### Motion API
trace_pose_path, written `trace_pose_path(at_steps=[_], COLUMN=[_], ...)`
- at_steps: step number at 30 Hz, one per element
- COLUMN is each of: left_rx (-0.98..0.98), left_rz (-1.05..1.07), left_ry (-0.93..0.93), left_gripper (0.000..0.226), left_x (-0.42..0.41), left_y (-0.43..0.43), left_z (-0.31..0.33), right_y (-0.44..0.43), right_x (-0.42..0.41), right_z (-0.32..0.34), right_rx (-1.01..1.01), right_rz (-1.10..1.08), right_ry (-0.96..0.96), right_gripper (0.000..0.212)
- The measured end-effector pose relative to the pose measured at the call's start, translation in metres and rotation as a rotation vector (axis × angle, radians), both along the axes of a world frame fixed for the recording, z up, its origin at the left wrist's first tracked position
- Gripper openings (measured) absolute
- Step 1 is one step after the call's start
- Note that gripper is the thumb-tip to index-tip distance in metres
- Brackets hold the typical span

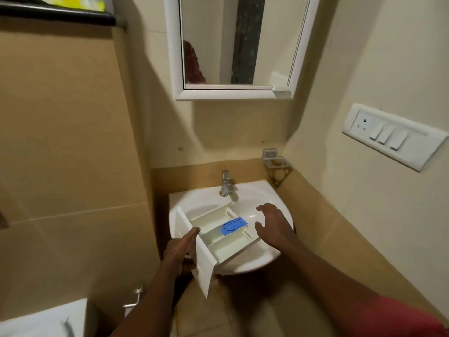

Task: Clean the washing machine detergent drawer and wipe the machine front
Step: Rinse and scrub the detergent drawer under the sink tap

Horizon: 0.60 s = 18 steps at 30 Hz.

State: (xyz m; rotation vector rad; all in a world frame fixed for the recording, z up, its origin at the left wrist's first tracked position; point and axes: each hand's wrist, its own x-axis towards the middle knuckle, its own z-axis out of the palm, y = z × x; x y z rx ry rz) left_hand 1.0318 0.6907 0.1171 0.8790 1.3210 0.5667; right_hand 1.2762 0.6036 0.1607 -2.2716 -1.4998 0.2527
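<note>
While the detergent drawer is held slantwise above the washbasin, its white front panel is kept beyond the basin's near-left rim. Its rear end is pointed toward the tap at the back of the basin. The left grip is clasped on that front panel: the forefinger is laid straight along the panel's top edge, and the other fingers are curled under and behind it. The left forearm is raised from below the basin's near edge. The right grip is released, with fingers spread and lightly bent and nothing held. It is poised over the basin's right side, just beside the drawer's rear end; whether the drawer is touched cannot be told. A blue insert is seen in the drawer's middle compartment, over the bowl's centre.
</note>
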Motion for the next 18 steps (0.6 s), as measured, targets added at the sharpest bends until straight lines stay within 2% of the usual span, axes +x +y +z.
trace_pose_path(at_steps=[4,12,18], left_rx=[-0.038,-0.026,-0.044], left_rz=[-0.056,-0.171,-0.182], left_ry=[0.014,0.052,0.059], left_gripper=[0.08,0.064,0.068], left_x=[0.026,0.071,0.095], left_y=[0.038,0.074,0.096], left_z=[-0.01,-0.023,-0.036], right_y=[0.023,0.068,0.111], right_x=[0.025,0.052,0.076], right_z=[-0.001,-0.01,-0.018], right_rx=[-0.021,-0.026,0.017], right_rz=[-0.05,-0.073,-0.014], right_ry=[-0.009,0.009,0.067], right_gripper=[0.049,0.044,0.042])
